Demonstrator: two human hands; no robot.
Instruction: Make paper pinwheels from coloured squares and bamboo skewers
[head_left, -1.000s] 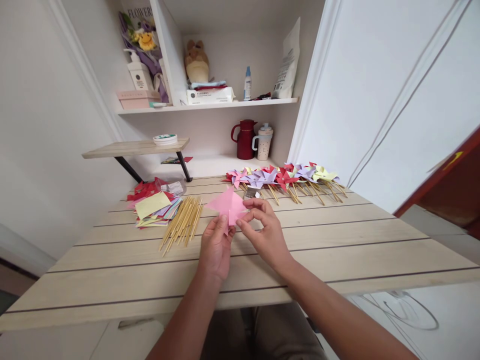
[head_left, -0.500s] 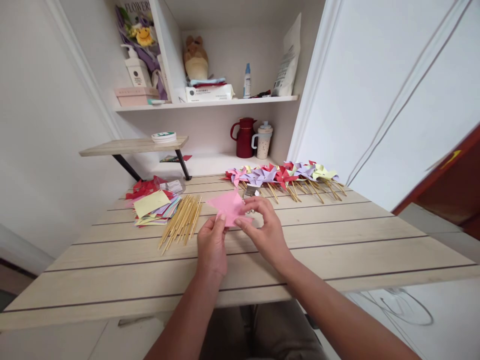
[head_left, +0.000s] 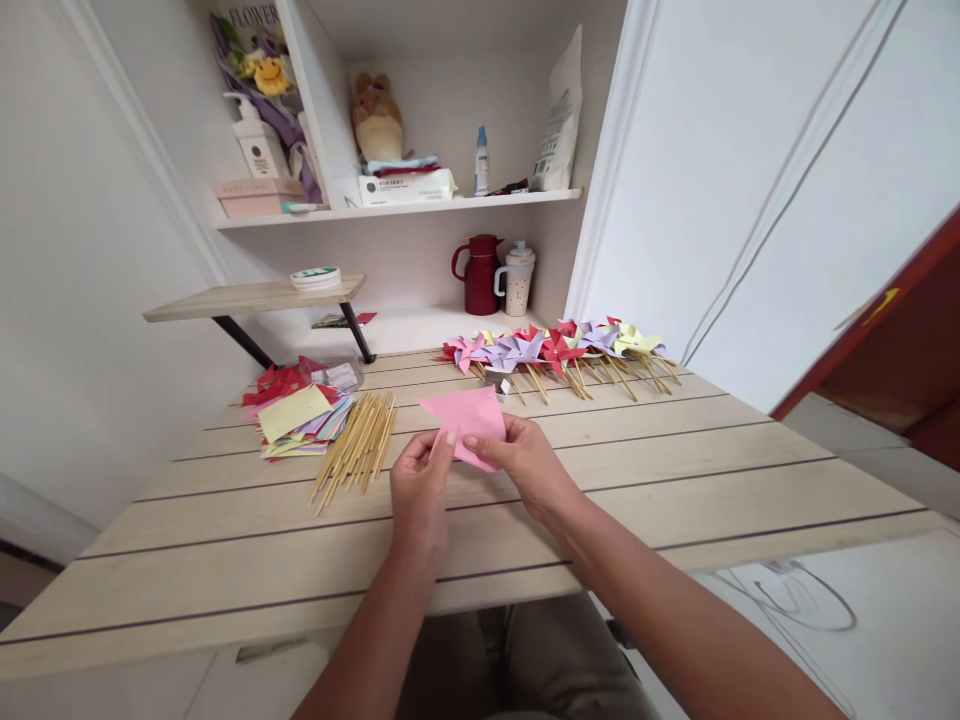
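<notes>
A pink sheet of paper [head_left: 466, 408] is held up over the table between both hands. My left hand [head_left: 421, 487] pinches its lower left edge, thumb on top. On the right edge, my right hand [head_left: 529, 458] grips the paper with its thumb across the front and its fingers behind, partly hidden. Finished paper pinwheels [head_left: 559, 350] on sticks lie in a row beyond my right hand. Left of my left hand are a bundle of thin wooden sticks [head_left: 358, 445] and a stack of coloured paper sheets [head_left: 296, 412].
Red paper pieces [head_left: 279, 384] and a clear plastic box [head_left: 341, 376] sit behind the stack. A small dark packet [head_left: 496, 382] lies beyond the pink paper. A raised wooden stand [head_left: 255, 296] is at the left; a red jug [head_left: 481, 275] and a cup [head_left: 517, 280] stand at the back.
My right hand's fingers have gone from a loose pinch to behind the paper's right edge, thumb pressed on its front. The paper now looks flatter. The view has shifted slightly.
</notes>
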